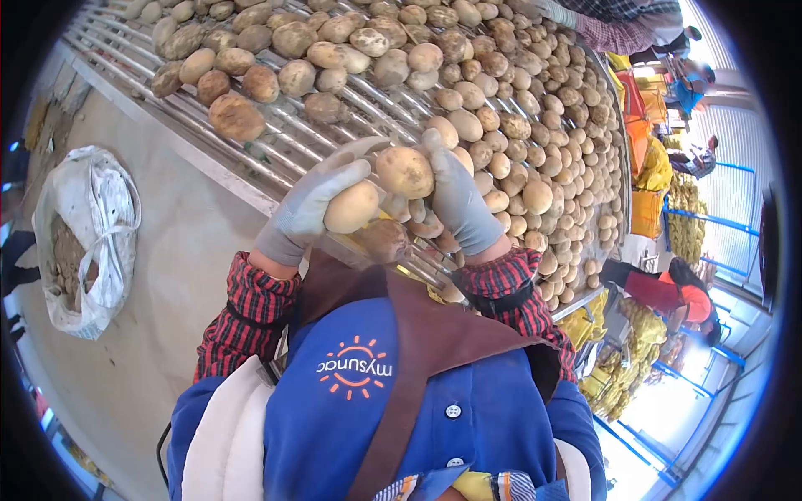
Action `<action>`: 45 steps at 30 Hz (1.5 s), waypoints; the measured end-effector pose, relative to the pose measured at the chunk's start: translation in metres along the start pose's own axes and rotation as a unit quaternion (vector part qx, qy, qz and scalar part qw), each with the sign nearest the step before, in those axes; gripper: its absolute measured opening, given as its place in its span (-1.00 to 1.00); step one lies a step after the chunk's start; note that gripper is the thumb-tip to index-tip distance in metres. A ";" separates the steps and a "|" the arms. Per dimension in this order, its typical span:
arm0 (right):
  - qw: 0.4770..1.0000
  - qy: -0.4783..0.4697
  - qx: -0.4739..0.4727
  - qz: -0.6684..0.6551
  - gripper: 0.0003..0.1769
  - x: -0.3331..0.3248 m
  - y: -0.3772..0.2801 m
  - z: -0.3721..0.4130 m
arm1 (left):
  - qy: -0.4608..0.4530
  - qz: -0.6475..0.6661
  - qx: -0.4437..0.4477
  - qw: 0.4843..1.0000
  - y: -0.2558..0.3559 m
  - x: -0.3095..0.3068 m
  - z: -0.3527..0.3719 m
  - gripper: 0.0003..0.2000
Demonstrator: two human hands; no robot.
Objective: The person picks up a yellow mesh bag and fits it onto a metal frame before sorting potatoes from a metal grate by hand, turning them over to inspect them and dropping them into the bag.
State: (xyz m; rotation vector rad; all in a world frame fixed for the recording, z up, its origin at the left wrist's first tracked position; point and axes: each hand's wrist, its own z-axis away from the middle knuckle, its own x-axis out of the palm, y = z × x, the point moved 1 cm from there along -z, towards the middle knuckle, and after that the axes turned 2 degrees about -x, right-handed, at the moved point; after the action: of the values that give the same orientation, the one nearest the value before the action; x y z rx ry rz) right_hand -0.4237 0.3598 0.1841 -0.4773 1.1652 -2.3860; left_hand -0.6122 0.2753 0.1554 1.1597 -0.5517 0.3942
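Both my hands wear grey gloves and are raised close to my chest over the near edge of a roller conveyor (251, 154) covered with potatoes. My left hand (311, 209) is closed around a pale potato (351, 207). My right hand (458, 200) grips a rounder potato (405, 171) at its fingertips, with a few more potatoes (426, 224) bunched beneath it. The two hands nearly touch. A darker potato (383, 238) lies just below them. My sleeves are red plaid, over a blue shirt and a brown apron strap.
Several loose potatoes (501, 125) fill the metal rollers ahead and to the right. Another person's gloved hand (553, 12) with a plaid sleeve reaches in at the top right. A white sack (88, 242) sits on the floor at left. Orange crates (645, 213) and other workers are at right.
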 end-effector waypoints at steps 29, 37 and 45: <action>0.745 0.204 -0.162 0.614 -0.44 -0.112 -0.007 -0.089 | 0.055 -0.179 -0.006 0.982 -0.022 -0.036 -0.028 -0.59; 0.746 0.113 -0.449 0.478 -0.39 -0.022 -0.040 -0.092 | 0.022 0.157 -0.011 0.987 0.002 -0.037 -0.026 -0.42; 0.645 0.192 -0.357 0.648 -0.42 -0.091 -0.025 -0.155 | 0.020 0.410 0.033 0.911 -0.005 -0.084 -0.002 -0.32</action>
State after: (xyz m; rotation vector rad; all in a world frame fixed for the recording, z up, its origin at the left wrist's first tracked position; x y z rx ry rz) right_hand -0.4272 0.5221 0.1031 0.5874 1.7315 -0.6988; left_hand -0.6765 0.2749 0.1012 0.9333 -0.9906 1.1623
